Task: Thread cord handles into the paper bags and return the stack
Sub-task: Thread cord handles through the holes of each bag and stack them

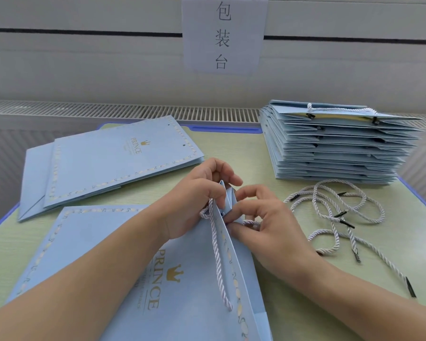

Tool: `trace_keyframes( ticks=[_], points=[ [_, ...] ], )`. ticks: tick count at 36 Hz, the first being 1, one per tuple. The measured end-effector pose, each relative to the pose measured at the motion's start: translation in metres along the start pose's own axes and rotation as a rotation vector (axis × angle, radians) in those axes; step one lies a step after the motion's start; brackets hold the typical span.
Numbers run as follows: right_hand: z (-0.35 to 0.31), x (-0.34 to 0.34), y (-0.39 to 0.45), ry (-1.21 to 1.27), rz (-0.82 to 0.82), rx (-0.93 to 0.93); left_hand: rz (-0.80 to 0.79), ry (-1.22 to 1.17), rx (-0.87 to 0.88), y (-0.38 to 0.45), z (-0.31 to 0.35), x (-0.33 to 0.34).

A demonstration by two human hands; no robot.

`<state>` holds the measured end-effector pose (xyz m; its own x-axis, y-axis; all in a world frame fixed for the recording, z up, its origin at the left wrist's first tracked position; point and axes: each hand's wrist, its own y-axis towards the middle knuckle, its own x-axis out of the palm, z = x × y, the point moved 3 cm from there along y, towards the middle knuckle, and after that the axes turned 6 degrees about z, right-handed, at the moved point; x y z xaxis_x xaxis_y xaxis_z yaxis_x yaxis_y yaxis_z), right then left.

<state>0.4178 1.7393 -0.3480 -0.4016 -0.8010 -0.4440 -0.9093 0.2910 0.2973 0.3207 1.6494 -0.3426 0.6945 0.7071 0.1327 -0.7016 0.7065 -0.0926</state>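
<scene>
Packing table, pale green top with blue edge. At 6 o'clock, one light-blue "PRINCE" paper bag lying flat, its mouth edge lifted at the centre of the table. Left hand, fingers curled, pinching the raised top edge of this bag from the 9 o'clock side. Right hand, at 3 o'clock of that edge, thumb and forefinger pinching the white twisted cord handle right at the bag's rim; the rest of the cord runs down the bag's face toward 6 o'clock. At 10 o'clock, two or more unthreaded flat bags, overlapped, punch holes visible. At 2 o'clock, stack of folded bags, the top one already carrying a cord. At 3 o'clock, loose cord handles with black tips, tangled on the table. At 12 o'clock, paper sign on the wall.
</scene>
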Motion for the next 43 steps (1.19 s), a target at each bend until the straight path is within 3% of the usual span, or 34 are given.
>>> trace_keyframes(
  ticks=[5,8,10,12,15,17,21,24,28,31,36,43],
  points=[
    [-0.007,-0.003,-0.004,-0.289,0.157,-0.358,0.006,0.018,0.019,0.000,0.002,0.001],
    [-0.015,-0.003,-0.008,-0.472,0.188,-0.632,-0.005,0.022,0.034,0.000,0.001,0.003],
    [-0.016,-0.004,-0.008,-0.466,0.162,-0.690,-0.011,0.011,0.020,0.000,0.000,0.003],
    [-0.015,-0.004,-0.005,-0.321,0.097,-0.593,-0.009,-0.003,0.004,0.001,0.000,0.002],
    [-0.011,-0.007,0.001,0.040,0.046,-0.255,-0.005,-0.003,0.001,0.003,0.000,0.002],
    [-0.007,-0.008,0.004,0.118,0.021,-0.173,-0.008,0.000,0.005,0.002,-0.001,0.002],
    [-0.010,-0.012,0.004,-0.079,-0.051,-0.320,-0.017,-0.016,-0.007,0.003,-0.002,0.001],
    [-0.011,-0.018,0.004,-0.113,-0.101,-0.292,0.007,-0.030,-0.008,0.004,0.000,-0.003],
    [-0.009,-0.026,0.002,-0.425,-0.103,-0.343,0.058,-0.006,0.002,0.007,0.000,-0.011],
    [-0.005,-0.038,0.004,-0.524,-0.191,-0.258,0.070,0.018,0.008,0.006,0.000,-0.010],
    [0.002,-0.050,0.010,-0.418,-0.334,-0.135,0.073,0.033,0.010,0.006,0.000,-0.010],
    [0.006,-0.060,0.017,-0.229,-0.383,-0.011,0.071,0.045,0.007,0.005,0.001,-0.011]
  ],
)
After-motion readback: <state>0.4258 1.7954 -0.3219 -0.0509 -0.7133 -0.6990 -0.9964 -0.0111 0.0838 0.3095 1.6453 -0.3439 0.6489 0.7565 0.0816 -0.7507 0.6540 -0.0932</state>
